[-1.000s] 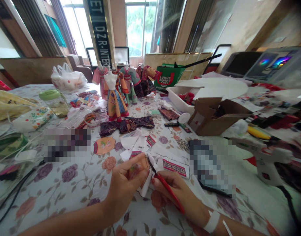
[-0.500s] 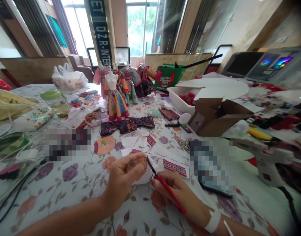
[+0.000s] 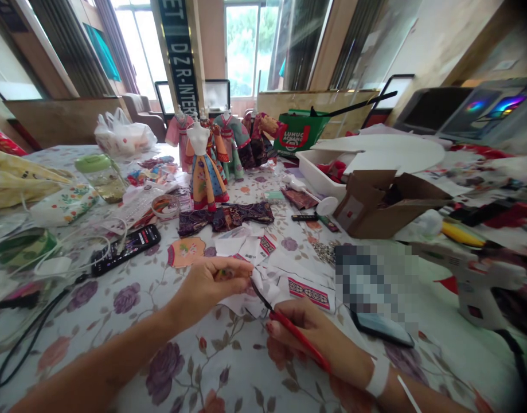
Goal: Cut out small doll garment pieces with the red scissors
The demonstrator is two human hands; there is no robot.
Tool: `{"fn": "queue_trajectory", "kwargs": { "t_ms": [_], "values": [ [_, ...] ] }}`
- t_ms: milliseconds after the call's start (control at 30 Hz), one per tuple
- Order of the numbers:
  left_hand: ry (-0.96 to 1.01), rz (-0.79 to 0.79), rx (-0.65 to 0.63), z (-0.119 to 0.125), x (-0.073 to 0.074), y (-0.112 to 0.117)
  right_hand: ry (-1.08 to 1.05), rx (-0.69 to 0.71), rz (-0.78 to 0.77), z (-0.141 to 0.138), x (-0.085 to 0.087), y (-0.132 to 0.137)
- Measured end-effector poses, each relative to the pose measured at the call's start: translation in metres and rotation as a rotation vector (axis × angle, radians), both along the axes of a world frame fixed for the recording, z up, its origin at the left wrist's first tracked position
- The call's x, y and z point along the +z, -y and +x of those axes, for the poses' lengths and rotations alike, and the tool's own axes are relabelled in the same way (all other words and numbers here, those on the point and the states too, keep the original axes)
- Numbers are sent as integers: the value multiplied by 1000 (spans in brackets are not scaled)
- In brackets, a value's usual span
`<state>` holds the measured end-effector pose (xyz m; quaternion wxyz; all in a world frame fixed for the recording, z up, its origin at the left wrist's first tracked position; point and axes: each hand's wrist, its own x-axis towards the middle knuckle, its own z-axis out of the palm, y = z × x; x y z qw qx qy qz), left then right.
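Apparently light and limp, the printed fabric piece (image 3: pixel 223 275) is pinched in the left hand (image 3: pixel 208 283) above the bench (image 3: pixel 241 376), so an edge hold likely suits it; the right hand (image 3: pixel 313 326) grips the red-handled scissors (image 3: pixel 285 322), dark blades (image 3: pixel 262 297) close by the left hand.

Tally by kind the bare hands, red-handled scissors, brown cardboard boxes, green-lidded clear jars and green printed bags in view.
Bare hands, left hand and right hand: 2
Red-handled scissors: 1
Brown cardboard box: 1
Green-lidded clear jar: 1
Green printed bag: 1
Total: 6
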<state>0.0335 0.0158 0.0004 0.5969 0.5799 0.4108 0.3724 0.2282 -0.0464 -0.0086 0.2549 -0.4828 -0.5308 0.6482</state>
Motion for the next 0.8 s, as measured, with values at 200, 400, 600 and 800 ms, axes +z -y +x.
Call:
{"fn": "queue_trajectory", "kwargs": {
  "t_ms": [200, 400, 600, 800],
  "values": [
    [-129, 40, -155, -9, 7, -7, -1, 22, 11, 2, -6, 0],
    [-118, 9, -175, -12, 11, -10, -46, 18, -10, 3, -12, 0],
    [-126, -26, -145, -11, 16, -7, 9, 31, 8, 2, -5, -1],
    [-178, -14, -177, -13, 18, -9, -6, 24, -2, 2, -5, -1]
  ]
}}
